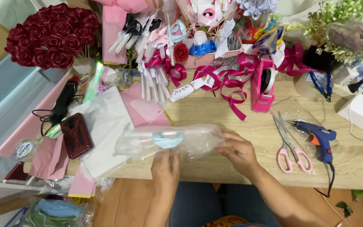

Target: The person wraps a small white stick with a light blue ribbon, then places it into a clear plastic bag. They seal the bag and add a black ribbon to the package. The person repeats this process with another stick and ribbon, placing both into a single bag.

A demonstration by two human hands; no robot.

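Note:
Both of my hands hold a clear plastic bag (145, 143) over the front of the wooden table (215, 113). A pale blue round item (168, 139) lies inside it. My left hand (165, 169) grips the bag's lower edge under the blue item. My right hand (239, 151) pinches the bag's right end. The bag stretches leftward over white and pink paper sheets (106, 122).
Pink-handled scissors (290, 147) and a blue glue gun (320, 141) lie to the right. A pink tape dispenser (262, 86), magenta ribbon (227, 80), a red rose bouquet (51, 35), a black glue gun (63, 101) and a dark red phone case (76, 135) crowd the back and left.

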